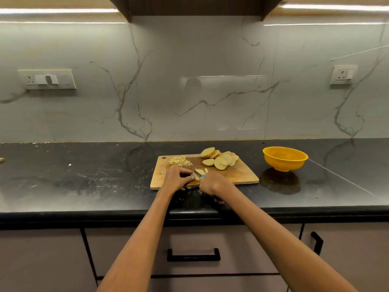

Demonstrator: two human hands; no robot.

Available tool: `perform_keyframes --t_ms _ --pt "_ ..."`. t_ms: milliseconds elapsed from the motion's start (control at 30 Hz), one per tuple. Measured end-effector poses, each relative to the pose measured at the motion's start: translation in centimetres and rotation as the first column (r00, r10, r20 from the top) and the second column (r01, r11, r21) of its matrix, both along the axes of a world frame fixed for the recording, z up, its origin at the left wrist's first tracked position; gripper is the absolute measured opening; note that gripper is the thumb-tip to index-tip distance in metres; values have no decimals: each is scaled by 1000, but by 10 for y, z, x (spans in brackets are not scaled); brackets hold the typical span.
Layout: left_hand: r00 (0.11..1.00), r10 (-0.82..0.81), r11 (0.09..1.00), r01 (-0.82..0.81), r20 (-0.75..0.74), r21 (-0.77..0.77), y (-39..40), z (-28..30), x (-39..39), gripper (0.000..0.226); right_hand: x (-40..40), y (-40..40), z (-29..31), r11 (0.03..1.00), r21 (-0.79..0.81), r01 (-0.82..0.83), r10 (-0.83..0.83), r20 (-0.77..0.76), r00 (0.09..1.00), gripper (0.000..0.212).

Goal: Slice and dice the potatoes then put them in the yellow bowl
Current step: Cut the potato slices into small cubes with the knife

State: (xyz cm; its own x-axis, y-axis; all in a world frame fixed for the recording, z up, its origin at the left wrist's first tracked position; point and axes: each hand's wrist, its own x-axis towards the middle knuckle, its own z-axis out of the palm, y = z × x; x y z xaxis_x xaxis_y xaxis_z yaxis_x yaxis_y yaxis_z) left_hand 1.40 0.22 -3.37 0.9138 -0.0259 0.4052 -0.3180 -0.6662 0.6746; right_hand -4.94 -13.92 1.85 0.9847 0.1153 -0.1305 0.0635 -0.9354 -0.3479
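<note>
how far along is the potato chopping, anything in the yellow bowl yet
Partly done. A small pile of diced potato sits at the far left of the cutting board. In hand: the left hand steadies a slice while the right hand works the knife through it. Left: the heap of round slices needs dicing, and the yellow bowl shows no potato inside from this view.

Dark, white-flecked stone tabletop along a marble-veined wall. Wooden cutting board lying flat near the front edge, at the middle. Yellow bowl just to the right of the board, apart from it. Small pale scrap off to the left.
</note>
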Motion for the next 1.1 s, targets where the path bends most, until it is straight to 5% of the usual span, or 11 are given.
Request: perform_keyframes --t_ms 500,733,1100 --pt "999 49 998 -49 -16 -29 -5 1 -8 28 -43 -30 -30 982 -186 -12 46 180 983 37" --pt "995 95 992 -92 34 -89 -4 -3 -4 21 -41 -45 -19 1000 4 -27 25 215 976 40" --pt "991 111 990 -103 77 -96 -4 -5 -8 18 -9 -13 -18 999 27 -29 25 134 991 42"
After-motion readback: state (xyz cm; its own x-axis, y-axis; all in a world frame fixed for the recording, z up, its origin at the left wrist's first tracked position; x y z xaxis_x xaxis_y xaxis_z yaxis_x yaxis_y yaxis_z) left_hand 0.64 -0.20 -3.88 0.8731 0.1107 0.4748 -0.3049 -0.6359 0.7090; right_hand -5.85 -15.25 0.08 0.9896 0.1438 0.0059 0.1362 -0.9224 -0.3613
